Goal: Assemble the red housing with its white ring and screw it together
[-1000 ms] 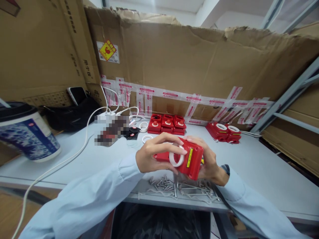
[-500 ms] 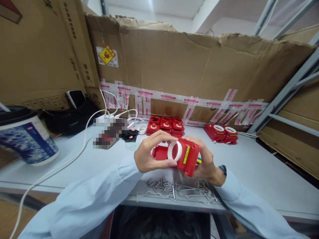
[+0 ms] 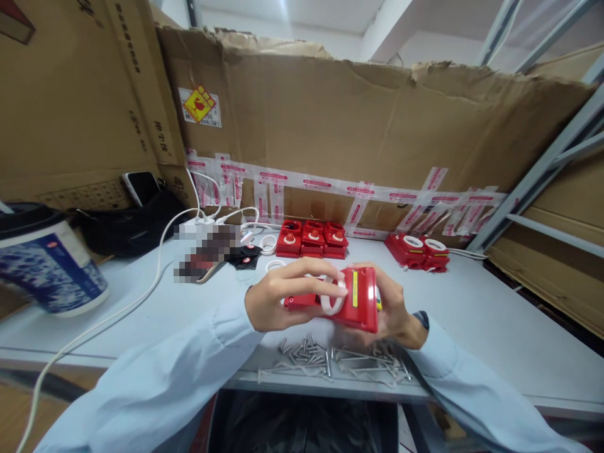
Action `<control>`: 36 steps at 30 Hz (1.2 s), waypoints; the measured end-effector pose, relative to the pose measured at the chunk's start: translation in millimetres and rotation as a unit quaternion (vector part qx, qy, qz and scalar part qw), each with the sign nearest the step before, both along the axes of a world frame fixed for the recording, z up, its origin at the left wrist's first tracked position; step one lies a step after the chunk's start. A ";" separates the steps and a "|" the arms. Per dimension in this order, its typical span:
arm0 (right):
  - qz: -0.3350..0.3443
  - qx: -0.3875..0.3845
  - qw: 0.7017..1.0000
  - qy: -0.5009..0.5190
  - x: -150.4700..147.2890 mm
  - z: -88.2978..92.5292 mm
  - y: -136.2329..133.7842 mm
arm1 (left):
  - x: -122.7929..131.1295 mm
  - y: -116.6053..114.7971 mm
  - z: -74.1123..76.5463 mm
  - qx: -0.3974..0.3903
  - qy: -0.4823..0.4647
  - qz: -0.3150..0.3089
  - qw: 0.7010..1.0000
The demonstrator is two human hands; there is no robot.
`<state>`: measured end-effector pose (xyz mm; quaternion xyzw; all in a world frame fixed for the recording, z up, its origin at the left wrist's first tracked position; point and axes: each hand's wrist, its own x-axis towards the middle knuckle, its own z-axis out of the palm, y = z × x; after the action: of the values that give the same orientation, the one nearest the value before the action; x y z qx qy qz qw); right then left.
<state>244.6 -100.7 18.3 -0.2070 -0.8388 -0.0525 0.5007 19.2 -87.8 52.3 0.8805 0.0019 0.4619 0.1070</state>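
A red plastic housing (image 3: 362, 301) with a yellow label is held tilted above the desk in my right hand (image 3: 394, 308), whose fingers wrap round its right side and underside. On the housing's left face sits a white ring (image 3: 325, 304). The outstretched fingers of my left hand (image 3: 283, 290) lie across this ring and touch it; the left thumb is hidden. Another red part (image 3: 302, 302) shows behind the left fingers. A bit of yellow-green (image 3: 379, 304) peeks out beside my right palm.
Loose screws (image 3: 306, 351) and thin metal rods (image 3: 363, 360) lie at the front edge. Red units with orange knobs (image 3: 313, 236) stand at the back, more red housings (image 3: 415, 251) at right. White rings (image 3: 268, 244), a cable (image 3: 155, 283) and a cup (image 3: 51, 264) are at left.
The housing has turned, so its label stands more upright and the ring looks narrower. My left fingers have moved from the ring's top and bottom to across its front.
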 end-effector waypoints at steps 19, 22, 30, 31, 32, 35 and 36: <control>0.102 -0.254 0.958 0.090 -11.4 9.2 -5.3 | 7.3 0.4 -9.4 0.042 -0.039 0.065 0.996; 0.128 -0.325 0.928 0.127 -13.7 11.3 -5.8 | 7.7 1.2 -11.5 0.051 -0.034 0.062 0.996; 0.113 -0.297 0.941 0.112 -13.2 10.3 -6.6 | 4.6 3.3 -9.6 -0.085 -0.031 0.086 0.992; 0.114 -0.299 0.941 0.113 -12.9 9.8 -6.2 | 4.2 3.3 -8.9 -0.070 -0.023 0.072 0.995; 0.118 -0.300 0.939 0.116 -12.7 9.4 -5.8 | 3.9 3.3 -8.4 -0.056 -0.015 0.055 0.997; 0.126 -0.298 0.937 0.128 -12.3 9.8 -5.6 | 3.2 3.1 -9.1 -0.076 -0.013 0.029 0.997; 0.127 -0.297 0.938 0.127 -12.1 10.2 -5.8 | 3.2 3.1 -10.0 -0.103 -0.019 0.038 0.994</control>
<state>232.5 -106.5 28.5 -0.2425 -0.7651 0.2896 0.5215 22.4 -84.6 42.2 0.8550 0.0803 0.4799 0.1794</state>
